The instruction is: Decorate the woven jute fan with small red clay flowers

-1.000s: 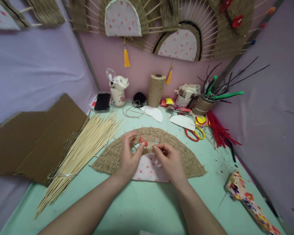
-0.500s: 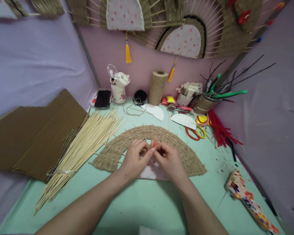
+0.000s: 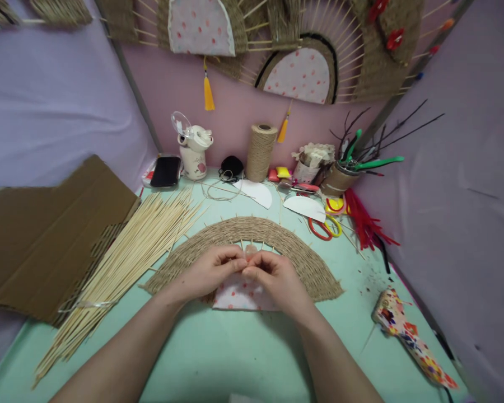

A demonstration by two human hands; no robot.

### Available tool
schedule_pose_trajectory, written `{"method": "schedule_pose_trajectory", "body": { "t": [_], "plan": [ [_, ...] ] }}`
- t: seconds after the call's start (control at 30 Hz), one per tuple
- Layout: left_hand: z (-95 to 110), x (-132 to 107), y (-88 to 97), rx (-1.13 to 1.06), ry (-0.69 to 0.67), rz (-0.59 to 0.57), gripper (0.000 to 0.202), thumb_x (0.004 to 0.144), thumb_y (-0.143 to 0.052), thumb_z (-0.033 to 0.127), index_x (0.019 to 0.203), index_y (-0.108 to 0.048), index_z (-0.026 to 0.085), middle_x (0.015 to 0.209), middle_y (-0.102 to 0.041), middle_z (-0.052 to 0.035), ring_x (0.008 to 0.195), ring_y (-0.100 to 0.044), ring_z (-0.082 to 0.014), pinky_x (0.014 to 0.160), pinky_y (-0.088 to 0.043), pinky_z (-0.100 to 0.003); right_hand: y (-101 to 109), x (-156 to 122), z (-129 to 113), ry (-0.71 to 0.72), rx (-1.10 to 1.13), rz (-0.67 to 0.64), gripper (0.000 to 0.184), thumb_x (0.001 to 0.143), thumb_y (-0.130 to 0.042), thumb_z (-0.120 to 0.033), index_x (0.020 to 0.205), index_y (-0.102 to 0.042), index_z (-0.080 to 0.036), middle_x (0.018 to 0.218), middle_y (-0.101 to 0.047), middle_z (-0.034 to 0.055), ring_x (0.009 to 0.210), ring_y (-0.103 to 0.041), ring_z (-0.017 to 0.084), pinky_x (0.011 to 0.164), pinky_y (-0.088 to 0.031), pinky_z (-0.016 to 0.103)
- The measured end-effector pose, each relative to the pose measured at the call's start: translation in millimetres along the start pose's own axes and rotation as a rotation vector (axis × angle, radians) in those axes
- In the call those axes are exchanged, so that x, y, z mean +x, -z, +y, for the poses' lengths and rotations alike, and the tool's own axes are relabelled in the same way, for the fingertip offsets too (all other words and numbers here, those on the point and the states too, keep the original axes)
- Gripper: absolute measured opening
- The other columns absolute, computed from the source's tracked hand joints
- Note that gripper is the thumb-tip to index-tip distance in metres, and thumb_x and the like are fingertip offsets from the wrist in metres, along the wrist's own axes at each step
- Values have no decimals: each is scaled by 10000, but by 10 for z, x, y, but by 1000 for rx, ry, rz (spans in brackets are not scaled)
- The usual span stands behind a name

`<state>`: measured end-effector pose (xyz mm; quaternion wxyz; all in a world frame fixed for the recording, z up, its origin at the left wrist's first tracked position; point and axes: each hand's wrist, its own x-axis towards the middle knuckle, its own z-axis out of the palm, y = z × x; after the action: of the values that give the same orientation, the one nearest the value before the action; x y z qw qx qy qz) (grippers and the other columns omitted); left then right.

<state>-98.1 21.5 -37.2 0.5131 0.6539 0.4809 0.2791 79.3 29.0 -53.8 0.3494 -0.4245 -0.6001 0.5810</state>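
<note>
**Hands close on a small piece over the woven fan**

We look down on the mint-green table [image 3: 235, 358], where a sheet of corrugated cardboard [image 3: 46, 235] fills the nine o'clock side and a bundle of bamboo skewers [image 3: 130, 263] spreads beside it toward ten. At the centre lies the half-round woven twine fan [image 3: 277, 235], its arch toward twelve o'clock, with a spotted fabric panel [image 3: 239, 294] set in its hollow. A patterned glue gun [image 3: 407, 336] lies well apart at four o'clock, and red-and-yellow scissors [image 3: 325, 226] lie at two.

Over the panel our left hand [image 3: 210, 271] and right hand [image 3: 277, 280] meet fingertip to fingertip. Both are pinched onto a small translucent piece [image 3: 251, 251]. Only a pinkish sliver of it shows above the fingers, inside the woven arch and just above the panel.

A second ago we held that piece higher, between hands set apart, a red bit plainly showing. Since then the hands have drawn together and sunk toward the fabric. We judge this to be close finger work, though the fingers hide what they are doing to the piece.
</note>
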Motion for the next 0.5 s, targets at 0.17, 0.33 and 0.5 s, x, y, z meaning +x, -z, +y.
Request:
{"method": "schedule_pose_trajectory", "body": {
  "t": [0.17,0.33,0.5],
  "plan": [
    [13,-16,20,-42,-41,14,265,866,-552,355,677,-570,170,688,-485,30,661,-452,-112,599,-344,-228,3,0,-7,-42,85,-21,164,711,-661,-304,630,-567,-196,606,-549,-42,585,-456,103,571,-349,238],
    [-8,-14,38,-99,-95,12,295,867,-577,399,690,-603,164,704,-527,18,677,-473,-114,624,-370,-230,-3,-10,-34,-70,191,-34,193,732,-684,-329,653,-567,-197,592,-582,-38,558,-448,97,557,-346,231],
    [-25,-14,40,-124,-117,44,314,845,-606,426,668,-619,167,681,-569,10,647,-489,-116,600,-379,-231,-15,-35,-54,-43,280,-62,246,744,-717,-370,660,-573,-189,612,-581,-33,583,-464,99,569,-356,225]
  ]
}}
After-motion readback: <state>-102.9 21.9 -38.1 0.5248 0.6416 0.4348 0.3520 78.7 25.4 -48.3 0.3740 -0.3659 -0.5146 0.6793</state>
